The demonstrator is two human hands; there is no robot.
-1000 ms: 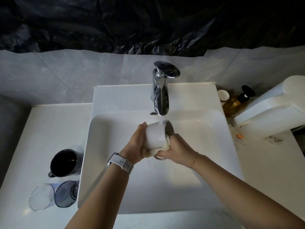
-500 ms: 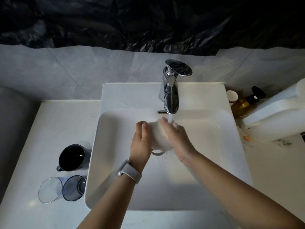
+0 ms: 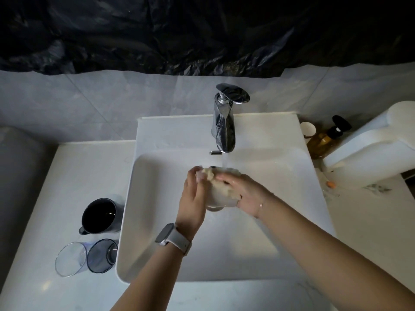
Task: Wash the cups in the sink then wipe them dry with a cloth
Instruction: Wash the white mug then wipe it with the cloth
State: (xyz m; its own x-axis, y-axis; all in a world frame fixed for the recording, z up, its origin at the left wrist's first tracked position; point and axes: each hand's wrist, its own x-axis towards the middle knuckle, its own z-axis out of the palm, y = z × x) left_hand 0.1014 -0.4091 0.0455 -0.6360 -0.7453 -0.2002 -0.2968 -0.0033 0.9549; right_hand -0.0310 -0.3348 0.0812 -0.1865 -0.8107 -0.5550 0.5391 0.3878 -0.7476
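Note:
A white cup [image 3: 221, 199] is held over the white sink [image 3: 161, 221], just under the running chrome tap [image 3: 224, 122]. My left hand [image 3: 193, 194] grips its left side. My right hand [image 3: 244, 189] presses a pale sponge or cloth [image 3: 219, 179] over the cup's top and right side. Most of the cup is hidden by the hands and the sponge; only its lower part and handle loop show. On the counter at the left stand a dark mug [image 3: 100, 216] and a clear glass [image 3: 70, 258] lying beside a dark tumbler [image 3: 102, 254].
At the right of the sink stand an amber pump bottle [image 3: 325, 140], a small white cup [image 3: 308, 130] and a large white appliance [image 3: 368, 149]. A small orange bit [image 3: 330, 184] lies on the right counter. Black plastic sheeting covers the wall above.
My right hand has slid with the sponge over the top of the cup, now covering it. The cup has turned, its handle now at the bottom. The view shifted slightly.

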